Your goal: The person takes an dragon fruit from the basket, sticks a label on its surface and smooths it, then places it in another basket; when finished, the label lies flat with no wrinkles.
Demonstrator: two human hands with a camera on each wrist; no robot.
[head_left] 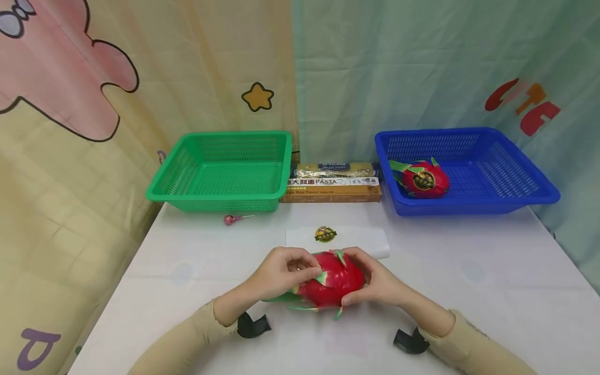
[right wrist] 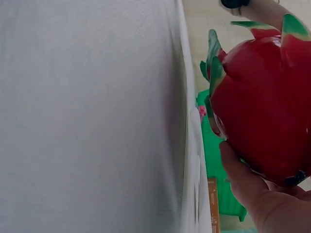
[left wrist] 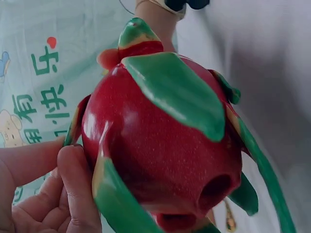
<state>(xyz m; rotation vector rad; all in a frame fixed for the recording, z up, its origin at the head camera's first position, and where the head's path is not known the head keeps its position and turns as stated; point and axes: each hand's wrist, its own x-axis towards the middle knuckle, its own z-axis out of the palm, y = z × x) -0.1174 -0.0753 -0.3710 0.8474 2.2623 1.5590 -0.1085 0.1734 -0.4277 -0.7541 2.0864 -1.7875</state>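
Note:
A red dragon fruit [head_left: 335, 284] with green-tipped scales is over the white table, between the two hands. My left hand [head_left: 283, 271] pinches one of its scales between thumb and fingers; the left wrist view shows this pinched scale [left wrist: 77, 119] at the fruit's side. Curved round the opposite end, my right hand [head_left: 377, 278] grips the fruit with thumb and fingers. In the right wrist view the thumb lies against the smooth red skin [right wrist: 272, 102]. Just behind the fruit lies a white sheet [head_left: 361, 239] bearing a round dark-and-gold sticker [head_left: 325, 234].
At the back left stands a green basket [head_left: 217, 198], with a lollipop [head_left: 229, 220] in front of it. A blue basket [head_left: 473, 205] at the back right holds another dragon fruit [head_left: 428, 179] with a round sticker. Pasta packages [head_left: 330, 190] sit between the baskets.

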